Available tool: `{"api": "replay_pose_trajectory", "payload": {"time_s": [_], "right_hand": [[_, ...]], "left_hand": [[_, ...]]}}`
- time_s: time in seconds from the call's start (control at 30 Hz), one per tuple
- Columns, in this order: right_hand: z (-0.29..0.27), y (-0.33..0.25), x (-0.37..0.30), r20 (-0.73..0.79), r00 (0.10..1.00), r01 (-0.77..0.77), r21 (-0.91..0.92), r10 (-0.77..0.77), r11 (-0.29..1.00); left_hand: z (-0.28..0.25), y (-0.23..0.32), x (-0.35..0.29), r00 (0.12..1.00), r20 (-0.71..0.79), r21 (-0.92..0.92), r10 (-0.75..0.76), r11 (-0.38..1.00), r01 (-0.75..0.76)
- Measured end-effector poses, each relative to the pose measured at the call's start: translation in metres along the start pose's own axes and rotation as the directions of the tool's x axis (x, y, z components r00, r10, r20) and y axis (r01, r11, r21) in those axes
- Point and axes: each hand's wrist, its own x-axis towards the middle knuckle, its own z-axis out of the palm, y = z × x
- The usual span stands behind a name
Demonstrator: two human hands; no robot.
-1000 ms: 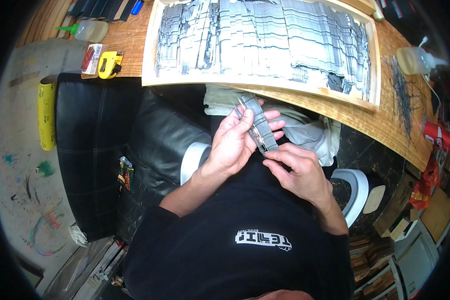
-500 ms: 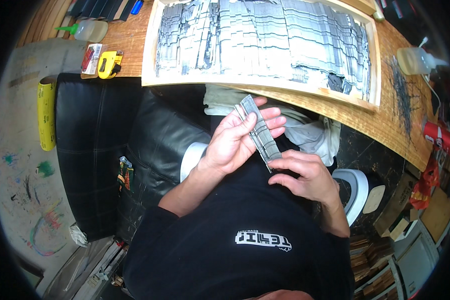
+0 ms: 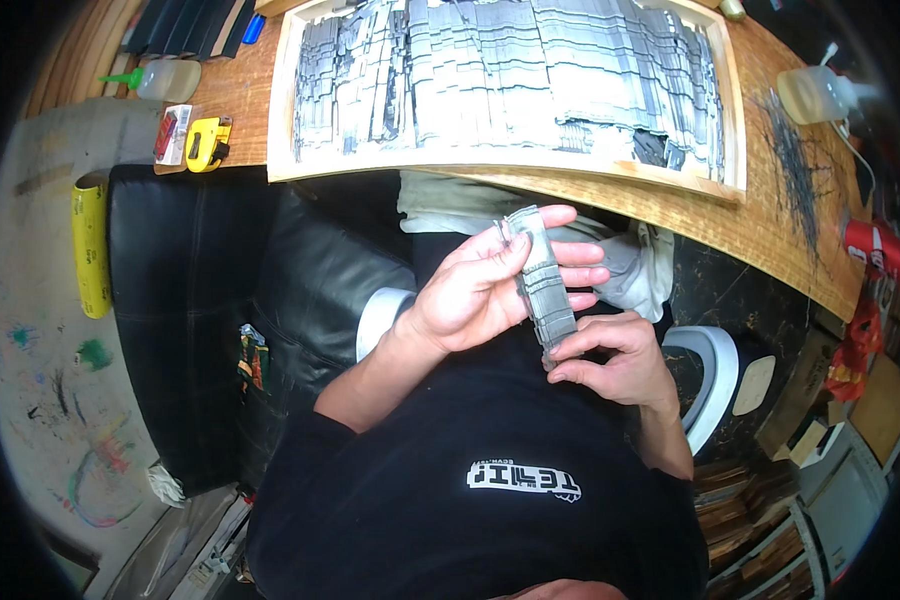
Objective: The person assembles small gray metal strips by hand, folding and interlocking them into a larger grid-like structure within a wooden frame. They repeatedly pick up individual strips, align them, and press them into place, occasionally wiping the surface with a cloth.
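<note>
A narrow grey bundle of thin strips lies slantwise across my left hand. The left thumb presses on its upper part, while the other fingers stretch out behind it. At the bundle's lower end, my right hand pinches it between thumb and fingertips. A few thin pieces stick out loosely on the bundle's left side near the thumb. Beyond my hands, a wooden tray on the table holds a dense layer of similar grey strips, with a darker gap near its right corner.
On the wooden table are a yellow tape measure, a small box and two squeeze bottles, left and right. Dark thin slivers lie scattered at right, near a red can. A black sofa is at left.
The bundle has turned so more of its broad face shows, and both hands have shifted slightly right and down. The whole view has also shifted a little.
</note>
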Motion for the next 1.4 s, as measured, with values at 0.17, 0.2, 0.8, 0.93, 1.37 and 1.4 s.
{"api": "replay_pose_trajectory", "payload": {"time_s": [0.17,0.2,0.8,0.93,1.37,1.4], "right_hand": [[-0.007,-0.008,0.001,-0.006,1.0,0.014,-0.088,-0.015,0.996],[-0.007,-0.01,0.001,-0.013,1.0,0.021,-0.129,-0.023,0.991],[0.002,-0.02,0.003,-0.154,0.987,-0.005,-0.263,-0.037,0.965],[0.005,-0.019,0.002,-0.274,0.96,-0.077,-0.098,0.047,0.992],[0.015,-0.017,0.01,-0.274,0.962,-0.062,-0.209,0.002,0.976],[0.015,-0.016,0.011,-0.262,0.965,-0.059,-0.226,-0.002,0.972]], "left_hand": [[0.001,0.007,-0.001,0.998,-0.023,0.005,-0.052,0.999,0.052],[0.001,0.007,0.0,0.999,-0.033,0.023,-0.037,0.999,0.038],[0.003,0.008,-0.005,0.982,-0.186,0.096,0.02,0.995,-0.002],[-0.002,0.015,-0.011,0.992,-0.129,0.155,0.002,0.988,0.019],[0.012,0.027,-0.049,0.9,-0.352,0.709,0.257,0.701,0.078],[0.02,0.028,-0.053,0.847,-0.359,0.823,0.393,0.562,0.088]]}}
